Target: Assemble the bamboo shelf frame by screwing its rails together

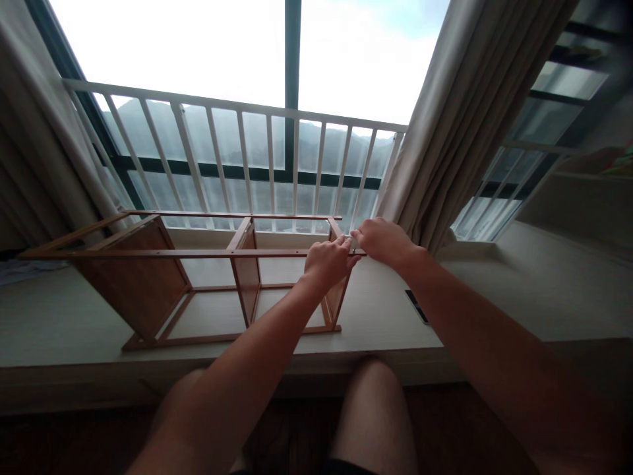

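Note:
A brown wooden shelf rack (198, 253) lies on its side, its several boards standing upright between long rails. My left hand (327, 258) is at the rack's right end, its fingers over the near upper rail and its thumb below, closed on the wood. Just right of it, my right hand (380, 239) is curled closed above the end of the same rail. A small pale thing shows between the fingertips of both hands, too small to name. Whatever sits inside my right fist is hidden.
The rack rests on a pale window ledge (386, 323). Behind stands a white railing (237, 105) before the window. Curtains (435, 132) hang on both sides. A dark flat phone-like object (416, 306) lies right of the rack, partly behind my right forearm. My knees are below the ledge.

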Demonstrator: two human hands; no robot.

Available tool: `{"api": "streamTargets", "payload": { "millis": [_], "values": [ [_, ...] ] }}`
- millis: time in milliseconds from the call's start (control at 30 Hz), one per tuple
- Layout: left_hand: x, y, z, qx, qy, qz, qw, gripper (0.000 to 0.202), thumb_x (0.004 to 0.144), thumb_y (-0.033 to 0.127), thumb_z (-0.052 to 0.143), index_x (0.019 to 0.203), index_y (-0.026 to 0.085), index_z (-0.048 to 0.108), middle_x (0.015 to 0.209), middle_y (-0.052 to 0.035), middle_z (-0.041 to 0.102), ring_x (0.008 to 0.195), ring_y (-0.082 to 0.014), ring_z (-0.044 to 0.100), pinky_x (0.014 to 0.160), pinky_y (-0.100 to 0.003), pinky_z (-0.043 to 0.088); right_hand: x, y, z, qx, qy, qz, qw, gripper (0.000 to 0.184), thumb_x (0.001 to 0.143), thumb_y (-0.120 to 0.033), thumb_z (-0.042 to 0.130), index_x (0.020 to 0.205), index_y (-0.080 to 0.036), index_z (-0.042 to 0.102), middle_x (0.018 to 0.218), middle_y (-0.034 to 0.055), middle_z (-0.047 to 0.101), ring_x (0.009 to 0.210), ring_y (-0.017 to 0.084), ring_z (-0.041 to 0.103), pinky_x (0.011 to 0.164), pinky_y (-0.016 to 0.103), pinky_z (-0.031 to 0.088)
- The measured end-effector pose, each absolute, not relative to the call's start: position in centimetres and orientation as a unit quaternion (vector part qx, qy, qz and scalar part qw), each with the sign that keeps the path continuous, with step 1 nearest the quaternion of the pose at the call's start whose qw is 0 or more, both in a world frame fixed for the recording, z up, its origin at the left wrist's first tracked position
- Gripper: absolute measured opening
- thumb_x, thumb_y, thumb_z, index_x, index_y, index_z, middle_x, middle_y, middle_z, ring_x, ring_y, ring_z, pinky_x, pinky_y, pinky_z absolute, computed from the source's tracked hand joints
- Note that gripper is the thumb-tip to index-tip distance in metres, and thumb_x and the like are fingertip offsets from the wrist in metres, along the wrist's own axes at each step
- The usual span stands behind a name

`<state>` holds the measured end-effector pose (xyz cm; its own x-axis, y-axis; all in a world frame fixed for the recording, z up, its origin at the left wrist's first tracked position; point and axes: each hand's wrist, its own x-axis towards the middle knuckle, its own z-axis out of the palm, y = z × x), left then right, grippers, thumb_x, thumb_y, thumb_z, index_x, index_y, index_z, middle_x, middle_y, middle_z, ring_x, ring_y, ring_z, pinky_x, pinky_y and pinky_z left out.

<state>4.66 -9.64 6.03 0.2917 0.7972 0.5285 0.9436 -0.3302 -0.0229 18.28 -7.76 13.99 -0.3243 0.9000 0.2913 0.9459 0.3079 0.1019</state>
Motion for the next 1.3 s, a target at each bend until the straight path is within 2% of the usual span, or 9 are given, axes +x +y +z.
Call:
{"api": "streamTargets", "payload": {
  "millis": [200, 400, 633, 833, 1100, 1300],
  "values": [
    [4.6, -9.3, 5.7, -0.785, -0.547, -0.226, 0.183, 0.064, 0.096, 0.061, 0.026, 0.142, 0.023, 0.048, 0.142, -0.0104, 0.054, 0.104, -0.03, 0.065, 0.078, -0.043, 0.048, 18.1, -7.9, 13.7, -0.569, -0.804, -0.14, 0.096, 0.044, 0.098, -0.045, 0.036, 0.099, -0.017, 0.071, 0.102, 0.0198, 0.07, 0.091, 0.029, 0.066, 0.073, 0.035, 0.044],
    [4.6, -9.4, 5.7, -0.79, -0.544, -0.225, 0.173, 0.062, 0.096, 0.06, 0.027, 0.14, 0.023, 0.05, 0.144, -0.0105, 0.052, 0.107, -0.0295, 0.064, 0.08, -0.042, 0.048, 18.3, -7.5, 14.5, -0.567, -0.792, -0.176, 0.141, 0.052, 0.099, -0.05, 0.028, 0.102, -0.019, 0.07, 0.1, 0.0177, 0.071, 0.09, 0.029, 0.067, 0.072, 0.034, 0.042],
    [4.6, -9.6, 5.9, -0.788, -0.548, -0.22, 0.173, 0.065, 0.095, 0.062, 0.025, 0.141, 0.023, 0.049, 0.143, -0.0106, 0.054, 0.106, -0.0295, 0.065, 0.079, -0.041, 0.048, 20.2, -6.8, 14.5, -0.497, -0.85, -0.164, 0.053, 0.037, 0.098, -0.042, 0.041, 0.093, -0.021, 0.07, 0.094, 0.0124, 0.073, 0.086, 0.024, 0.066, 0.066, 0.028, 0.037],
    [4.7, -9.6, 5.9, -0.785, -0.55, -0.212, 0.191, 0.06, 0.097, 0.056, 0.029, 0.144, 0.023, 0.046, 0.144, -0.0112, 0.052, 0.104, -0.029, 0.065, 0.08, -0.041, 0.048, 20.6, -6.9, 13.7, -0.472, -0.861, -0.182, 0.056, 0.036, 0.099, -0.042, 0.039, 0.094, -0.022, 0.068, 0.093, 0.0095, 0.073, 0.085, 0.022, 0.065, 0.063, 0.027, 0.034],
    [4.6, -9.6, 5.9, -0.787, -0.548, -0.207, 0.196, 0.057, 0.097, 0.055, 0.03, 0.141, 0.024, 0.049, 0.143, -0.0096, 0.053, 0.104, -0.0284, 0.065, 0.079, -0.041, 0.048, 20.6, -6.3, 13.7, -0.439, -0.875, -0.191, 0.066, 0.03, 0.096, -0.039, 0.042, 0.087, -0.023, 0.066, 0.087, 0.0057, 0.072, 0.079, 0.02, 0.064, 0.059, 0.027, 0.029],
    [4.6, -9.5, 5.7, -0.787, -0.544, -0.215, 0.198, 0.058, 0.098, 0.055, 0.028, 0.143, 0.026, 0.048, 0.142, -0.0088, 0.054, 0.103, -0.0284, 0.065, 0.077, -0.04, 0.048, 20.9, -5.8, 14.2, -0.4, -0.897, -0.183, 0.047, 0.029, 0.095, -0.038, 0.044, 0.085, -0.023, 0.067, 0.086, 0.0053, 0.072, 0.079, 0.018, 0.062, 0.062, 0.027, 0.03]
  ]
}}
